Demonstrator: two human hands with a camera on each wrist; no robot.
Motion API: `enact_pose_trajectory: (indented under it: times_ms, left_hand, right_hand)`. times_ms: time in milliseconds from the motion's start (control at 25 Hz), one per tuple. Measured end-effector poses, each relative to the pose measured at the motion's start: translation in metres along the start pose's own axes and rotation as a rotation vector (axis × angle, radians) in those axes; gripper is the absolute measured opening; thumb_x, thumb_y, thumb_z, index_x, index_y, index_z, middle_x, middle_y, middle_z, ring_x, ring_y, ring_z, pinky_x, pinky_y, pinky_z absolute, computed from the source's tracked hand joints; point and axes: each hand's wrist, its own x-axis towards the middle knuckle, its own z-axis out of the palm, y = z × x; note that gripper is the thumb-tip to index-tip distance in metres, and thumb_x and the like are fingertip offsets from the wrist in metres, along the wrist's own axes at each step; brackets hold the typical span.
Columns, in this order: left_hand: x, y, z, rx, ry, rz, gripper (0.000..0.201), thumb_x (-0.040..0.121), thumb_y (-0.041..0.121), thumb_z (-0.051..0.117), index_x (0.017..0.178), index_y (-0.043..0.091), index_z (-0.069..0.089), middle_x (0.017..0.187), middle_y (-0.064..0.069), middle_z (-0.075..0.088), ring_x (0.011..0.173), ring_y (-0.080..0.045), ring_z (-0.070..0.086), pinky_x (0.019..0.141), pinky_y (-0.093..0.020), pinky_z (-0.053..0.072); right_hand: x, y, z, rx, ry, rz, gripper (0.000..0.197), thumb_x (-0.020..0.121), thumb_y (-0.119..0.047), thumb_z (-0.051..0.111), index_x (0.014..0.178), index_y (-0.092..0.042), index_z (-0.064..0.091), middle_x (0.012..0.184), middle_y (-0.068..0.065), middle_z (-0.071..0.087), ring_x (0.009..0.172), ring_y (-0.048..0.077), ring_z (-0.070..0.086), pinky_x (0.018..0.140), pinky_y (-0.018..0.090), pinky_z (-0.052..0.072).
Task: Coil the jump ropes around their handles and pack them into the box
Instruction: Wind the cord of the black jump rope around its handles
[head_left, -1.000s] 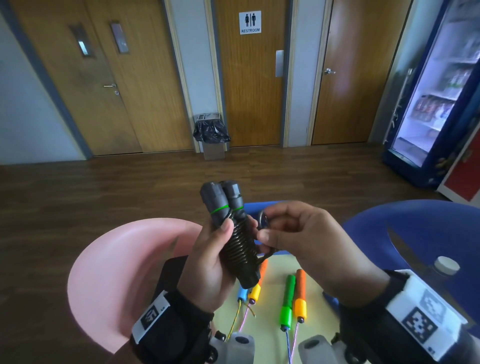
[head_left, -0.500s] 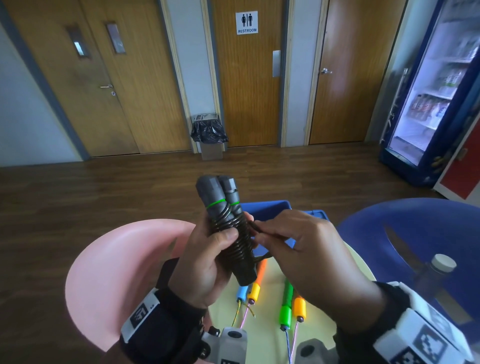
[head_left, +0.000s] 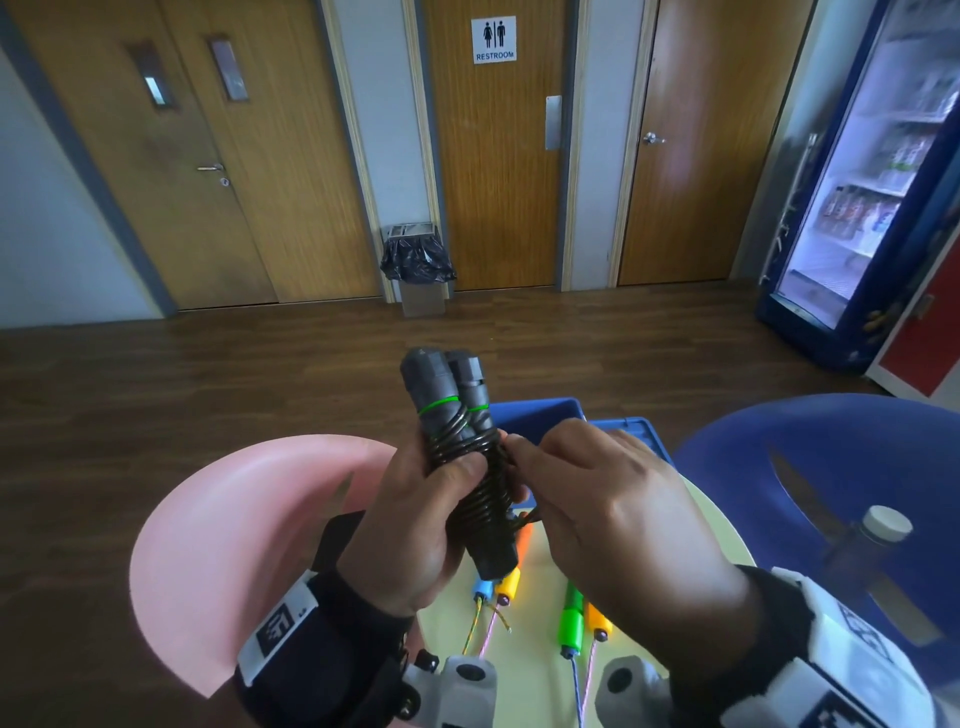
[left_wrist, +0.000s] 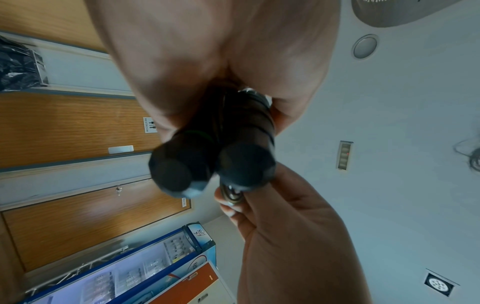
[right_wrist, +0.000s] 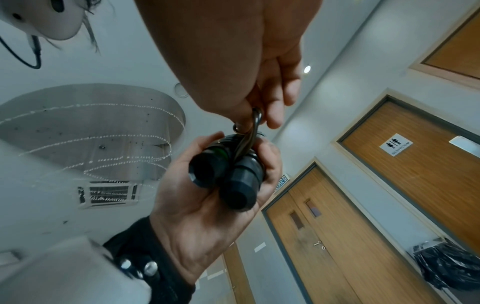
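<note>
My left hand (head_left: 415, 519) grips a pair of black jump-rope handles (head_left: 447, 395) with green rings, held upright above the table. Dark rope (head_left: 483, 499) is coiled round them. My right hand (head_left: 597, 499) pinches the last loop of that rope (right_wrist: 255, 121) against the handles' right side. The handle ends (left_wrist: 210, 168) fill the left wrist view. Behind the hands stands the blue box (head_left: 535, 410). On the pale yellow table (head_left: 535, 660) lie two more ropes with coloured handles: blue, yellow and orange (head_left: 501, 582), and green and orange (head_left: 579, 618).
A pink chair (head_left: 234, 530) stands to the left of the table, a blue chair (head_left: 841, 467) to the right. A dark bottle with a white cap (head_left: 878, 535) stands at the right. Wooden floor, doors, a bin and a drinks fridge lie beyond.
My right hand has brought the rope's end loop in against the handles and lowered it. The coil has grown up towards the green rings. Both hands sit slightly lower.
</note>
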Motion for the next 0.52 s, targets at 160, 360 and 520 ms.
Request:
enact_pose_trajectory:
  times_ms: [160,360,520]
  left_hand:
    - [-0.003,0.001,0.001,-0.002,0.025,-0.041,0.028,0.077,0.004,0.052,0.103,0.006,0.063,0.082,-0.017,0.068,0.071,-0.025,0.067,0.064,-0.033,0.057]
    - [-0.005,0.001,0.004,-0.033,0.051,-0.071,0.031,0.076,0.004,0.051,0.105,0.006,0.064,0.086,-0.019,0.068,0.072,-0.026,0.068,0.064,-0.033,0.057]
    - [-0.007,0.001,0.004,-0.035,0.024,-0.078,0.037,0.073,0.004,0.061,0.110,0.002,0.061,0.089,-0.022,0.066,0.074,-0.028,0.066,0.066,-0.035,0.057]
  right_hand:
    - [0.003,-0.001,-0.006,-0.088,-0.081,-0.096,0.041,0.069,0.002,0.060,0.107,-0.007,0.071,0.073,0.004,0.052,0.056,0.027,0.046,0.058,0.034,0.046]
    - [0.003,0.005,-0.010,-0.090,-0.150,-0.152,0.042,0.069,0.002,0.060,0.109,-0.004,0.069,0.078,0.006,0.055,0.061,0.027,0.050,0.062,0.039,0.049]
    - [-0.002,0.004,-0.018,-0.085,-0.168,-0.174,0.044,0.069,0.002,0.060,0.112,-0.005,0.068,0.079,0.005,0.054,0.061,0.027,0.049,0.063,0.038,0.049]
